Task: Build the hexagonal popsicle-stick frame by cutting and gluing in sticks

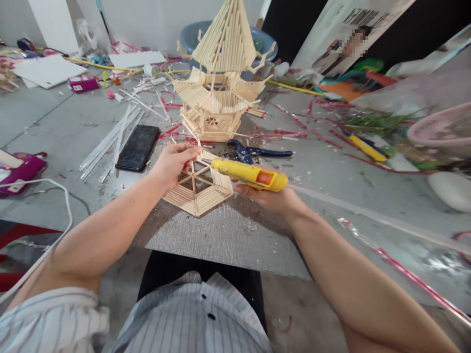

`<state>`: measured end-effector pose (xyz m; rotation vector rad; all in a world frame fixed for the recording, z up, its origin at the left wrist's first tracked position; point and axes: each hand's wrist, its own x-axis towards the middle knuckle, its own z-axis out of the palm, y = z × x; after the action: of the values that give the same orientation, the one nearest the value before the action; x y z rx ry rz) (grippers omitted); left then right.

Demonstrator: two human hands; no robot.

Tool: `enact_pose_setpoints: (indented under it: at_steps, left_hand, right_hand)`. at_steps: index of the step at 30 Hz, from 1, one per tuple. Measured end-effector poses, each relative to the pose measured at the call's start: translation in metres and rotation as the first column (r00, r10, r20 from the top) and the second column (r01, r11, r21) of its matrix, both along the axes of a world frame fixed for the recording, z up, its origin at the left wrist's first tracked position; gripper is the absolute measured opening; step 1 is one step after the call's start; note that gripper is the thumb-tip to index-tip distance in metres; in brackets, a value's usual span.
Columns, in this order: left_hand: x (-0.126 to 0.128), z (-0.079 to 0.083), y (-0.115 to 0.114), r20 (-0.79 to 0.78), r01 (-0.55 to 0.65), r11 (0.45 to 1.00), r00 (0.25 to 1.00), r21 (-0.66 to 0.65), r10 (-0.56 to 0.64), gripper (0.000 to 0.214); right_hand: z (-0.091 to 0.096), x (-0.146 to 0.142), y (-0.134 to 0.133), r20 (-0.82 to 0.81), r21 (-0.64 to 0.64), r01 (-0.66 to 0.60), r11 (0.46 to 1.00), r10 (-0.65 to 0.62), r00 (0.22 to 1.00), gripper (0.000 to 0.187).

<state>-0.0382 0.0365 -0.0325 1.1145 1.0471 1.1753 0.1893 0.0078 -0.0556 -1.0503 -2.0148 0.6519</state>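
My right hand point(263, 196) is wrapped round a yellow hot glue gun point(250, 175), its nozzle pointing left. Between the fingertips of my left hand point(180, 159) is a small wooden stick point(199, 143), close to the nozzle. Under both hands lies a flat hexagonal frame point(196, 203) of layered wooden sticks, with spokes crossing its open middle. Just behind it stands a tiered pagoda model point(221, 93) of the same pale sticks, with a pointed roof. My left hand hides part of the hexagon's far left side.
Blue pliers point(257, 151) lie right of the hexagon, and a black phone point(138, 148) beside clear glue sticks point(110, 139) at left. A yellow cutter point(368, 148) and red plastic strips are scattered rightward. A blue basin point(191, 37) stands behind the model. A white cable point(68, 206) runs by my left arm.
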Motion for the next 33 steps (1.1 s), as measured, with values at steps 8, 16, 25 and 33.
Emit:
enact_pose_setpoints:
  at_steps: [8,16,25,33]
  left_hand:
    - [0.002,0.0024,-0.0012,-0.02,-0.017,1.0,1.0,-0.01,0.017,0.017]
    - [0.0025,0.004,-0.003,-0.026,-0.013,1.0,1.0,-0.027,0.012,0.013]
    - [0.0034,0.0062,-0.0044,-0.029,-0.016,0.999,0.999,-0.042,0.015,0.014]
    - [0.0045,0.007,-0.005,-0.036,-0.013,0.999,0.999,-0.053,0.011,0.016]
  right_hand:
    - [0.0102,0.0005,-0.0034,0.133,0.121,-0.02,0.992,0.004,0.991,0.03]
    - [0.0084,0.0017,-0.0041,0.139,0.206,-0.046,0.977,0.018,0.99,0.025]
    - [0.0064,0.0051,-0.0043,0.134,0.199,-0.05,0.979,0.023,0.991,0.024]
    - [0.0029,0.0068,-0.0023,0.149,0.263,-0.07,0.962,0.032,0.988,0.02]
